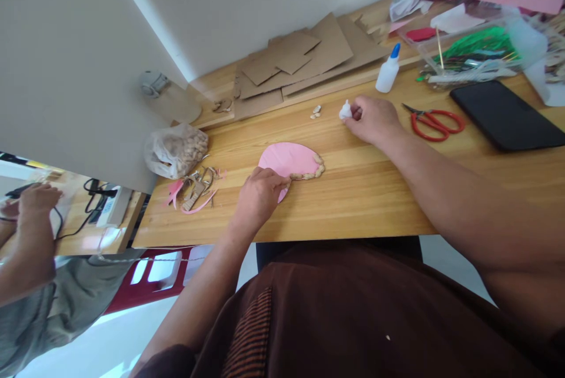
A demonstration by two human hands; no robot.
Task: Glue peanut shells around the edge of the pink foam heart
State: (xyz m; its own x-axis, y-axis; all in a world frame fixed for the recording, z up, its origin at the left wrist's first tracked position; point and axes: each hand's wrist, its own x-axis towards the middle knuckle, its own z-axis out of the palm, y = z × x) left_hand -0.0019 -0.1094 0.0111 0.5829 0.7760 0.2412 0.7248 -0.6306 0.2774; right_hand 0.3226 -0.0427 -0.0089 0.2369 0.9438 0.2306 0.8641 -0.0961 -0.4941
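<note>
A pink rounded piece lies on the wooden table, with tan shell-like bits along its right and lower edge. My left hand rests at its lower left, fingers pressed together on the edge near the last bits; whatever they grip is too small to tell. My right hand is closed around a small white nozzled bottle, of which only the top shows. A few pale shell pieces lie left of that hand. Behind it stands a white glue bottle with a blue cap.
Red-handled scissors and a black phone lie at right, below a box of green strands. Cardboard sheets lie behind. A plastic bag and scraps are at left. Another person's hands are at far left.
</note>
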